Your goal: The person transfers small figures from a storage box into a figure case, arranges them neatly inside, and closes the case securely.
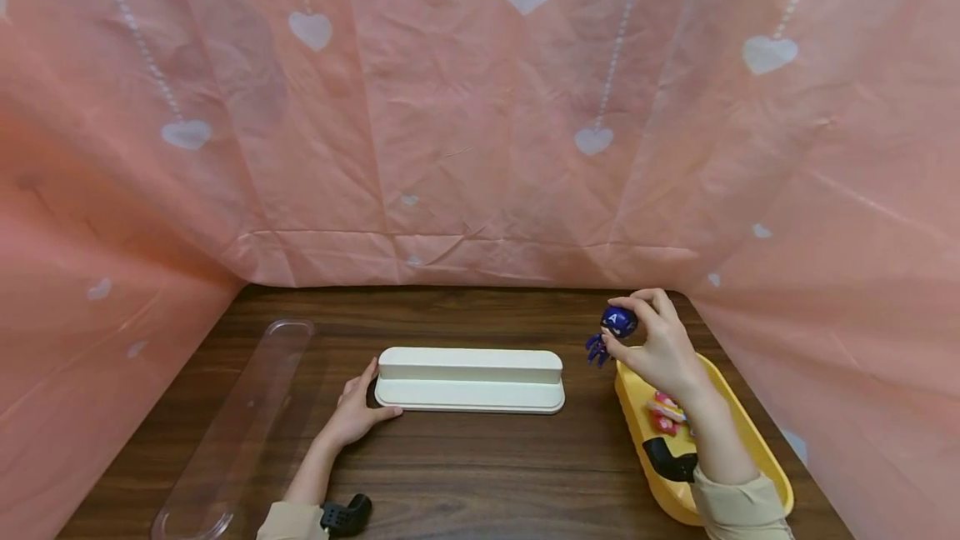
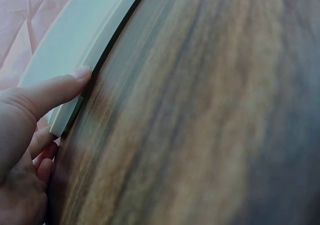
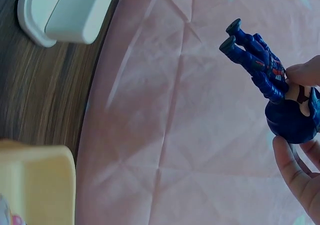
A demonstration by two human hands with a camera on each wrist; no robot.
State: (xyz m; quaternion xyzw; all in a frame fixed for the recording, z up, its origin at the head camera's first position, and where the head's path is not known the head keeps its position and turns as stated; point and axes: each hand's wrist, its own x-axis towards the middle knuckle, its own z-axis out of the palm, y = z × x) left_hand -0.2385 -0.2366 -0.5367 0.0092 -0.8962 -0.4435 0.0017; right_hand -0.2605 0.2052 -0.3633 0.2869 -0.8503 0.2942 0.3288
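In the head view my right hand (image 1: pixel 660 348) pinches a dark blue toy figurine (image 1: pixel 618 322) by its large round head. The figurine, with an "A" on its forehead, is raised near the far end of a yellow basket (image 1: pixel 750 432). In the right wrist view the figurine's legs (image 3: pixel 245 50) point away from the fingers. My left hand (image 1: pixel 358 408) holds the left end of a white two-level display stand (image 1: pixel 472 394) lying on the table. Its thumb (image 2: pixel 60 90) presses along the stand's front edge while the other fingers reach round the end.
Inside the yellow basket lie colourful small toys (image 1: pixel 665 411), partly behind the right forearm. A long clear plastic cover (image 1: pixel 240 415) lies on the brown wooden table (image 1: pixel 480 473) at the left. Pink cloth (image 1: pixel 465 148) with white hearts hangs around the back and sides.
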